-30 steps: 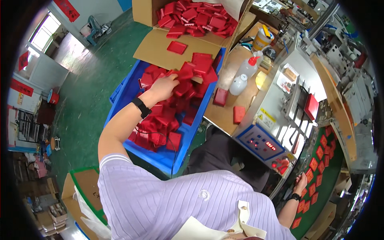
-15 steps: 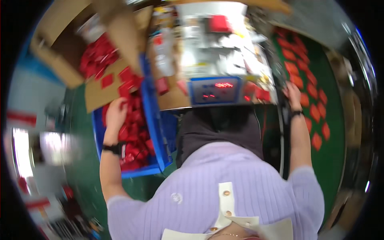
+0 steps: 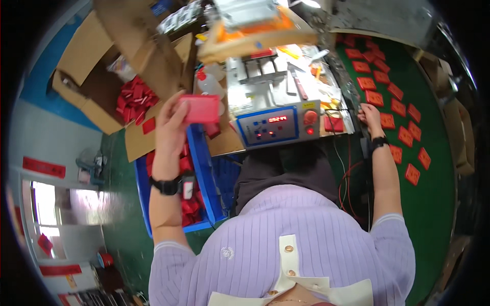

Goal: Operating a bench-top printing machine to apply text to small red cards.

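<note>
- Head view: the hands are well apart.
- The left hand (image 3: 172, 118) is clamped on the left end of a red case (image 3: 205, 108), which juts out to its right, raised, well to the left of the right hand (image 3: 370, 116).
- The right hand sits at the left edge of the green belt (image 3: 434, 204), fingers curled; whether it grips anything I cannot tell.
- Nearer the body than the left hand, more red cases (image 3: 191, 206) lie in the blue bin (image 3: 202, 155).

Glossy green floor (image 3: 118, 219) on your left, pale wall (image 3: 51, 135) with blue section (image 3: 38, 84), bright window (image 3: 45, 203) far left, red banner (image 3: 43, 167) near it, wooden desk (image 3: 224, 145) before you.
</note>
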Motion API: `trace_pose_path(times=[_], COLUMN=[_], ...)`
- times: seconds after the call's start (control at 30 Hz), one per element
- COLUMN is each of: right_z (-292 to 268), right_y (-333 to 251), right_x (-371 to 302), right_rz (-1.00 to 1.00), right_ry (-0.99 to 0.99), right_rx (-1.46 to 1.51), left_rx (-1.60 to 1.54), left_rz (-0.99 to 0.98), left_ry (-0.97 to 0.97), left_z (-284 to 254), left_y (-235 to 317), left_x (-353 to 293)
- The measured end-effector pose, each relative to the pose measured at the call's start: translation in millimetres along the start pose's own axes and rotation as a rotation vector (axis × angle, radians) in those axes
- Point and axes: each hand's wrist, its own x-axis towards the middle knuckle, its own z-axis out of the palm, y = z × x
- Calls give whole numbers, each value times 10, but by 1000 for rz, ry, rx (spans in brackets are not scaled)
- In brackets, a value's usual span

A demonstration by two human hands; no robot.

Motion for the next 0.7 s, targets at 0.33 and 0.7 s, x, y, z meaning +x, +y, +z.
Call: trace_pose_path(times=[0.33, 0.7], right_z=[-16, 4], right_y=[-13, -35], right_x=[16, -38], right_rz=[-15, 15], right_ry=[38, 72], right_rx=[14, -92], left_rx=[-544, -519], left_rz=[-245, -314], left_ry=[-267, -188], left_z=[391, 235], left_y=[-274, -433], left_x=[231, 247])
